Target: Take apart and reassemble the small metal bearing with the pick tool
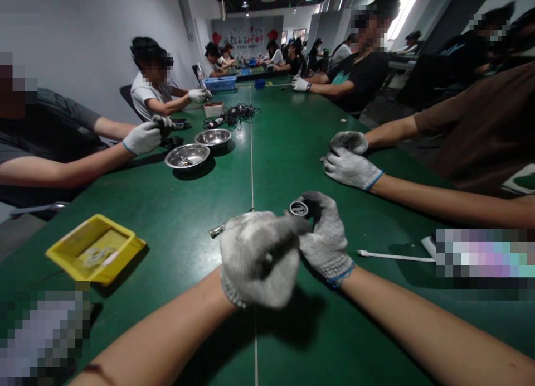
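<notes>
Both hands wear grey-white knitted gloves and meet above the green table. My right hand [326, 235] is closed around a small round metal part [298, 208], its ringed open face turned up. Close beside it, my left hand [261, 257] is closed, its dark-coated fingers reaching toward the right hand. Whatever those fingers grip is hidden by the glove. A short shiny metal piece [217, 231] shows past the far left side of my left hand; whether it is held or lies on the table cannot be made out.
A yellow tray [136, 242] with small pale parts stands at left. Farther off are two steel bowls [187, 157], tangled black cables [238, 115] and a blue bin [220, 83]. A white cable [397, 257] lies at right. Gloved co-workers' hands [351, 165] are at both table sides.
</notes>
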Action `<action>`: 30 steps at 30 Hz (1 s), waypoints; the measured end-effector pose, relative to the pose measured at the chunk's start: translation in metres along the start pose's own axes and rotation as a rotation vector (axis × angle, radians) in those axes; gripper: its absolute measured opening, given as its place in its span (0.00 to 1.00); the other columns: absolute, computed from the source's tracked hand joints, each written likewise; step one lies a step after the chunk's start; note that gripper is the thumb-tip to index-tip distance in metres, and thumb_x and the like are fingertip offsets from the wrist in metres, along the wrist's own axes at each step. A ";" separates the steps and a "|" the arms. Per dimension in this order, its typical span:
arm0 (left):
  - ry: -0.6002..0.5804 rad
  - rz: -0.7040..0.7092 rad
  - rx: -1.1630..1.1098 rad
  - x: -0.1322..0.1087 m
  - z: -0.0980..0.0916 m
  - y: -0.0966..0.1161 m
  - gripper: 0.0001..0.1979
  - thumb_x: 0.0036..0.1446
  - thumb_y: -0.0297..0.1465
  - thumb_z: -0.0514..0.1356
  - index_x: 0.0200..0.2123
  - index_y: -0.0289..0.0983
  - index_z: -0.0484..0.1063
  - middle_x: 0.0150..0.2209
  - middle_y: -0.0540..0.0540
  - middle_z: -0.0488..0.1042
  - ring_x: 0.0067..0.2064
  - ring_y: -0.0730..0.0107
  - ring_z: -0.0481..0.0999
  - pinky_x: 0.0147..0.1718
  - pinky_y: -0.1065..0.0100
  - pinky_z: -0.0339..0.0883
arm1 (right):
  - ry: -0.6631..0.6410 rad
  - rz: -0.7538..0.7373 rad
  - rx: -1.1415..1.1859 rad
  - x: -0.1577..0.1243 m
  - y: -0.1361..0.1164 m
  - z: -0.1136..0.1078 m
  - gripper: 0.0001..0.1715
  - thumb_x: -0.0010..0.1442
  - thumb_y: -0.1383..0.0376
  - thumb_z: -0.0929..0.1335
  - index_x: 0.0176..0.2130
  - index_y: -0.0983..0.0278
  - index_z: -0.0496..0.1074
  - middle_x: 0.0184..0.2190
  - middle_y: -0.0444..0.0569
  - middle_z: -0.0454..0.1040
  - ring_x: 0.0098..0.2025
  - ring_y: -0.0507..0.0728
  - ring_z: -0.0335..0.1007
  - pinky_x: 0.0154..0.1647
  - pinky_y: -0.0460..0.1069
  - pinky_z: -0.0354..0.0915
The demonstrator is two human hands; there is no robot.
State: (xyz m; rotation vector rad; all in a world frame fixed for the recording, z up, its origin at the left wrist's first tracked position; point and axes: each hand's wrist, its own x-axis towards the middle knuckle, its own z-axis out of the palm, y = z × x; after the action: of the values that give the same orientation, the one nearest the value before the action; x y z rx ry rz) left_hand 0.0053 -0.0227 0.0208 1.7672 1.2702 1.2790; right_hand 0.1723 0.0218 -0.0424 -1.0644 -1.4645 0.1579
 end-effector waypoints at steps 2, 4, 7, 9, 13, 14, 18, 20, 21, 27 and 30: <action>0.045 0.156 0.045 0.019 0.002 -0.020 0.09 0.59 0.31 0.63 0.40 0.38 0.82 0.40 0.44 0.84 0.42 0.60 0.83 0.47 0.61 0.78 | 0.006 0.015 -0.026 0.002 -0.003 0.002 0.21 0.62 0.57 0.74 0.52 0.59 0.70 0.39 0.48 0.79 0.37 0.59 0.78 0.40 0.54 0.76; 0.062 0.178 0.124 0.036 0.007 -0.040 0.12 0.61 0.29 0.58 0.41 0.37 0.82 0.37 0.43 0.84 0.39 0.63 0.84 0.44 0.64 0.78 | 0.013 0.044 -0.039 0.005 -0.006 0.004 0.17 0.63 0.56 0.74 0.48 0.58 0.71 0.37 0.47 0.80 0.35 0.58 0.78 0.38 0.54 0.76; -0.022 0.022 0.257 0.054 0.015 -0.061 0.16 0.62 0.27 0.57 0.51 0.36 0.80 0.34 0.46 0.82 0.36 0.65 0.82 0.42 0.66 0.78 | 0.005 0.085 -0.020 0.010 -0.006 0.008 0.16 0.62 0.55 0.73 0.47 0.59 0.72 0.38 0.48 0.81 0.37 0.59 0.79 0.40 0.55 0.76; -0.095 -0.006 0.340 0.059 0.019 -0.066 0.16 0.62 0.26 0.59 0.50 0.36 0.80 0.40 0.45 0.82 0.43 0.62 0.83 0.49 0.64 0.77 | -0.002 0.120 -0.002 0.013 -0.001 0.011 0.16 0.62 0.55 0.73 0.48 0.59 0.73 0.39 0.50 0.82 0.38 0.60 0.80 0.42 0.56 0.77; -0.236 0.039 0.493 0.059 0.024 -0.061 0.17 0.59 0.33 0.65 0.52 0.39 0.80 0.46 0.42 0.78 0.47 0.58 0.81 0.51 0.62 0.75 | 0.059 0.240 0.069 0.021 0.012 0.021 0.18 0.62 0.54 0.73 0.47 0.60 0.75 0.41 0.52 0.83 0.42 0.61 0.81 0.46 0.58 0.77; -0.280 0.061 0.558 0.059 0.025 -0.059 0.19 0.60 0.36 0.66 0.54 0.40 0.79 0.46 0.42 0.77 0.47 0.57 0.80 0.49 0.62 0.76 | 0.084 0.261 0.085 0.024 0.014 0.025 0.18 0.62 0.54 0.72 0.47 0.61 0.75 0.41 0.52 0.83 0.42 0.62 0.81 0.46 0.58 0.77; -0.418 0.162 0.776 0.064 0.027 -0.053 0.17 0.67 0.43 0.60 0.53 0.43 0.79 0.45 0.42 0.74 0.46 0.57 0.79 0.45 0.63 0.75 | 0.169 0.282 0.073 0.034 0.021 0.040 0.18 0.59 0.53 0.72 0.45 0.61 0.75 0.39 0.51 0.82 0.40 0.61 0.80 0.46 0.58 0.77; -0.451 0.188 0.808 0.069 0.027 -0.055 0.17 0.69 0.42 0.57 0.52 0.42 0.80 0.45 0.41 0.74 0.45 0.58 0.79 0.44 0.64 0.74 | 0.198 0.309 0.095 0.039 0.023 0.049 0.18 0.57 0.53 0.72 0.44 0.61 0.74 0.37 0.51 0.82 0.40 0.61 0.80 0.45 0.58 0.77; -0.466 0.192 0.814 0.071 0.027 -0.056 0.17 0.69 0.42 0.57 0.52 0.42 0.80 0.45 0.41 0.74 0.44 0.58 0.78 0.44 0.64 0.74 | 0.207 0.329 0.117 0.041 0.024 0.053 0.18 0.57 0.53 0.73 0.43 0.60 0.74 0.37 0.50 0.81 0.39 0.61 0.80 0.45 0.58 0.77; -0.501 0.190 0.837 0.079 0.030 -0.063 0.15 0.68 0.40 0.59 0.47 0.40 0.82 0.45 0.40 0.76 0.45 0.57 0.78 0.44 0.64 0.73 | 0.205 0.347 0.168 0.044 0.028 0.063 0.17 0.56 0.55 0.73 0.43 0.60 0.73 0.37 0.50 0.81 0.38 0.60 0.80 0.45 0.58 0.77; -0.498 0.184 0.852 0.079 0.033 -0.065 0.14 0.68 0.38 0.58 0.46 0.38 0.82 0.45 0.39 0.77 0.45 0.56 0.79 0.45 0.63 0.74 | 0.207 0.304 0.135 0.043 0.026 0.060 0.17 0.56 0.55 0.73 0.42 0.60 0.73 0.36 0.50 0.80 0.38 0.60 0.79 0.44 0.57 0.76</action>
State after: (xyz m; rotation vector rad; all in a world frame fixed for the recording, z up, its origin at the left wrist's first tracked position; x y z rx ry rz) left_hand 0.0196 0.0762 -0.0187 2.6135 1.4657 0.2866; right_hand 0.1423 0.0944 -0.0431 -1.1520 -1.0875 0.3468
